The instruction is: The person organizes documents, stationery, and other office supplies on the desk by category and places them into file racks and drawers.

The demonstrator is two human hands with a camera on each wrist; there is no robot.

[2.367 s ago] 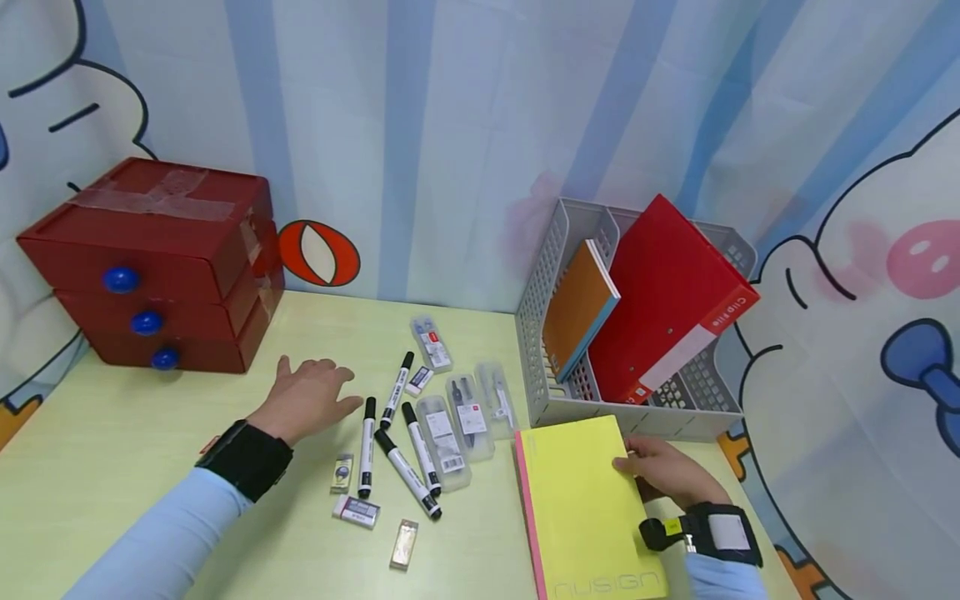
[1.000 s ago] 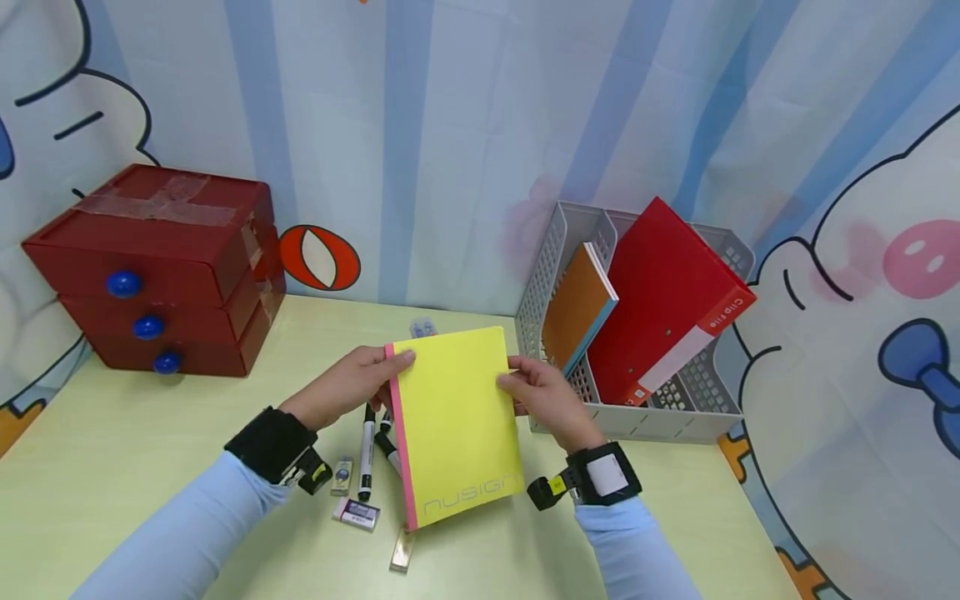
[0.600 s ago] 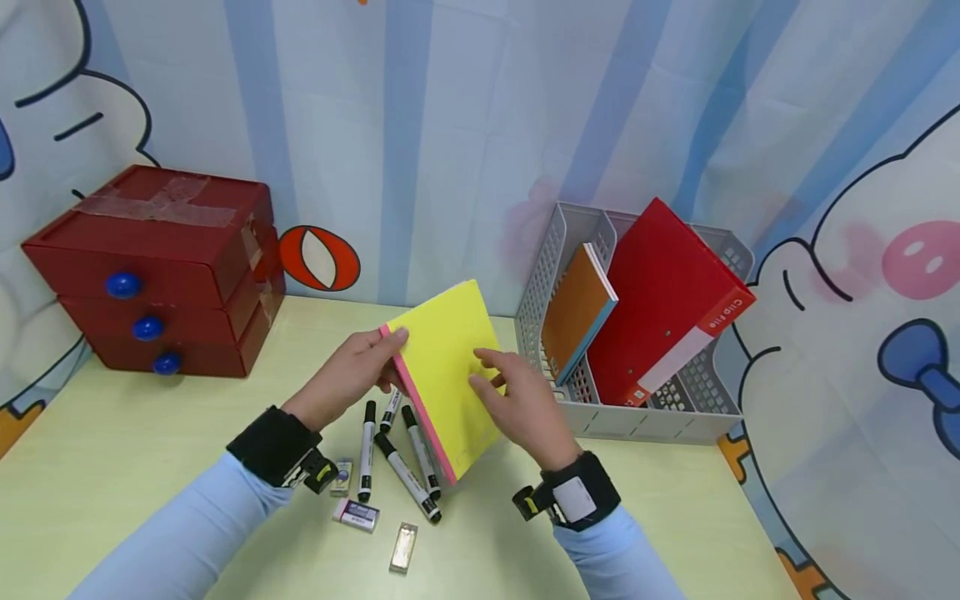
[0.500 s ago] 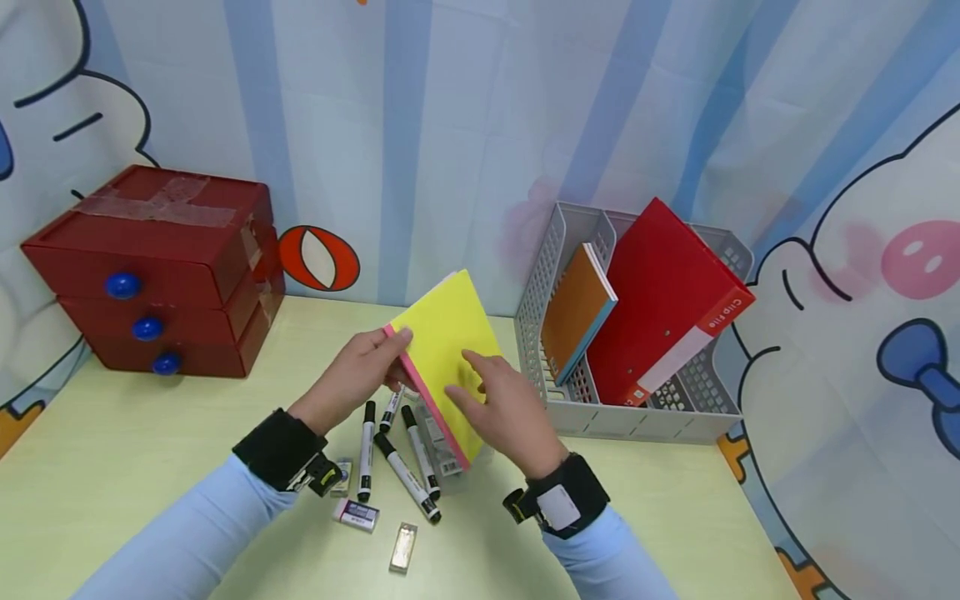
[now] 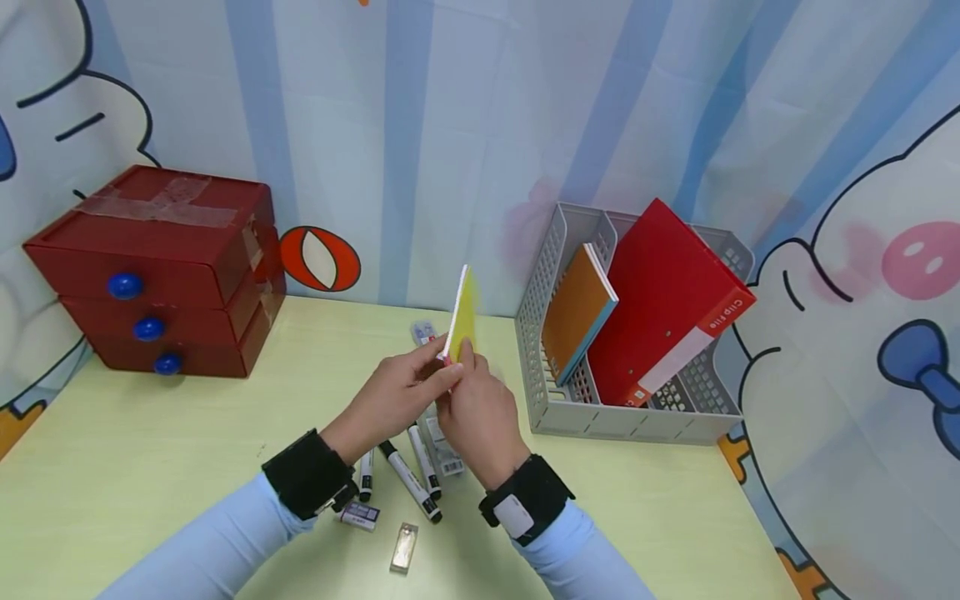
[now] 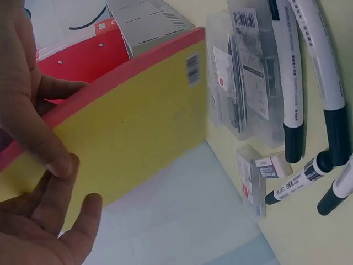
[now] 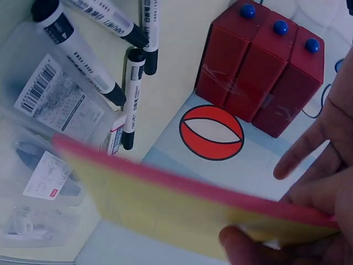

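Note:
A yellow notebook [image 5: 463, 315] with a pink spine is raised over the middle of the table, turned edge-on in the head view. My left hand [image 5: 397, 398] holds it near the spine, thumb reaching across toward my right hand. My right hand [image 5: 483, 421] grips it from the other side, a finger laid along the yellow cover. In the left wrist view, the notebook's barcoded cover [image 6: 138, 118] faces the camera, with fingers bunched at the spine. One left finger stands off the notebook in the right wrist view. Both hands overlap, partly hiding the grip.
Below the hands lie several markers [image 5: 409, 482], a clear plastic case [image 5: 447, 457] and erasers [image 5: 360, 515]. A small slim box [image 5: 403, 547] lies nearer. Red drawers [image 5: 150, 267] stand left. At right, a grey basket [image 5: 637, 423] holds a red clip file [image 5: 660, 308] and an orange book [image 5: 579, 312].
The notebook came from the right side of the table to the middle, was lifted, and has turned from cover-up to edge-on. My right hand has shifted left, against my left hand at the spine.

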